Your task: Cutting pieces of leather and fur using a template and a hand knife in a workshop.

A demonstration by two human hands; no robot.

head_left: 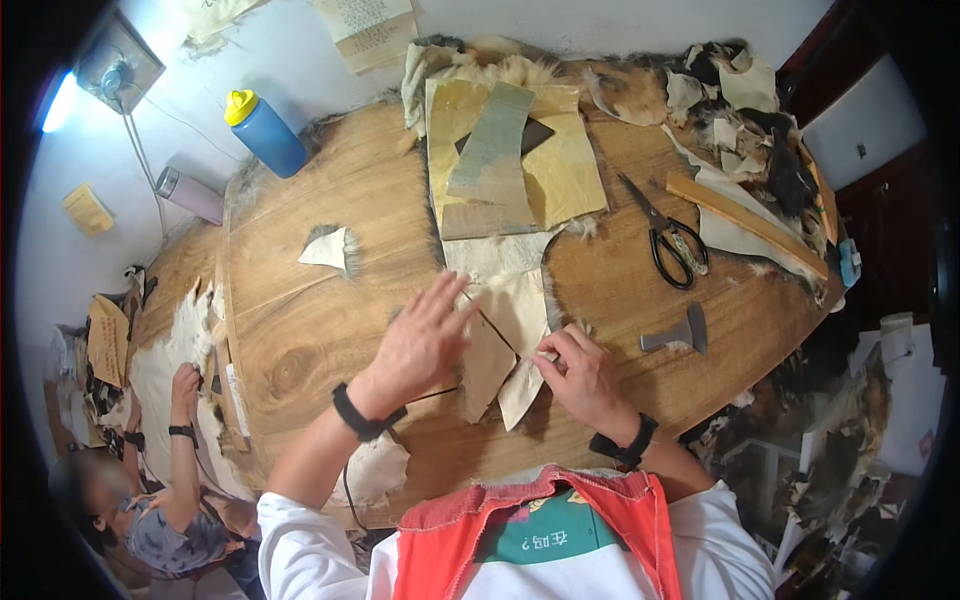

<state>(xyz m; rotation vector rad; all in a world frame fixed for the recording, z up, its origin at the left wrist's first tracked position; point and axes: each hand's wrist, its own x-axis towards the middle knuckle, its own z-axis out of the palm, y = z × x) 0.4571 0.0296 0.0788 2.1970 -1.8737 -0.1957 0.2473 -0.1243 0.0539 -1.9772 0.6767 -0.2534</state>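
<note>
Cream pieces of fur hide lie skin side up at the middle of the wooden table, partly under a yellow sheet. A tan, pointed piece lies against them, with a dark line along its upper right edge. Over the left part of these pieces is my left hand, its fingers stretched out and holding nothing. At the right edge of the hide my right hand is closed, thumb and forefinger pinched together. What sits in that pinch is too small to make out. Black bands circle both wrists.
Black-handled scissors, a flat metal blade and a wooden strip lie right. The yellow sheet bears a grey-green template. Left are a fur scrap, a blue bottle and another person handling hide.
</note>
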